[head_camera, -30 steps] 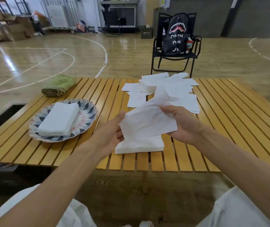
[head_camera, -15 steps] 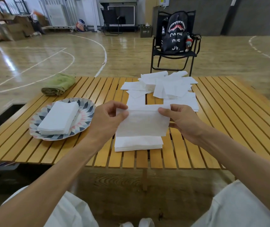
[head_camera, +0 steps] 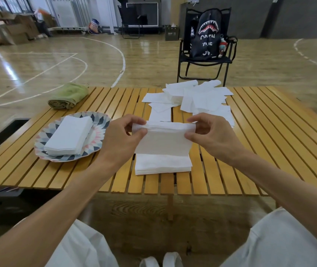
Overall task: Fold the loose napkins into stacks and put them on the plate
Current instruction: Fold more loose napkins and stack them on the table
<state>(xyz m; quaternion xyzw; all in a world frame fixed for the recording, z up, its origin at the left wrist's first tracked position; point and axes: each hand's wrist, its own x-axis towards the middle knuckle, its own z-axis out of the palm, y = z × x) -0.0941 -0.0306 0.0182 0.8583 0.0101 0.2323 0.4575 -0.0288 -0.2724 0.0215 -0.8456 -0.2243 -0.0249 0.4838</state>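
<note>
Both hands, left hand (head_camera: 122, 140) and right hand (head_camera: 214, 138), pinch the top corners of a napkin (head_camera: 163, 141) above the near stack (head_camera: 163, 163); matching edges squarely before lowering should keep the fold neat. The plate (head_camera: 100, 120) waits left.

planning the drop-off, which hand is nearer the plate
Left. The left hand is just right of the plate rim; the right hand is further right, across the held napkin.

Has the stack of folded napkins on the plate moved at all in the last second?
No. The stack of folded napkins lies in the same spot on the plate, at the same slant to the table slats.
</note>
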